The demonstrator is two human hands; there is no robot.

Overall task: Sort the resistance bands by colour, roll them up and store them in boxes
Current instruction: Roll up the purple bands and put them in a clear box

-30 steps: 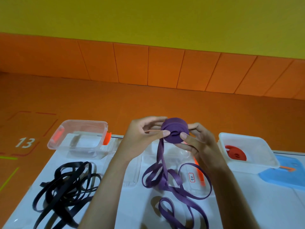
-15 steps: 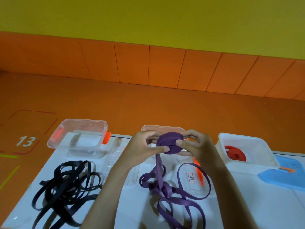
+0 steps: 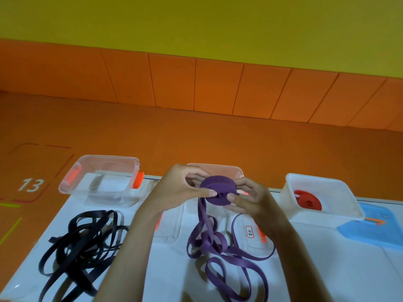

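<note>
Purple band [image 3: 219, 191], a flat matte strap, is partly wound into a thick disc above the far edge of the white table [image 3: 349, 269]. Your left hand [image 3: 176, 188] and right hand [image 3: 255, 199] pinch its opposite sides. Its loose tail drops in soft loops onto the tabletop. Glossy black bands [image 3: 82, 243] lie tangled near the left edge.

My left hand [image 3: 181, 188] and right hand [image 3: 250, 199] cover both sides of the purple roll [image 3: 218, 190], so its edges there are hidden. Behind them the middle box [image 3: 218, 167] shows only its far rim. My left forearm hides part of a clear lid [image 3: 170, 225]. The label [image 3: 249, 232] by my right forearm is too small to read. The bottom edge cuts off the loose purple band [image 3: 229, 258] and the black bands [image 3: 82, 240]; the right edge cuts the blue lid [image 3: 375, 229].
</note>
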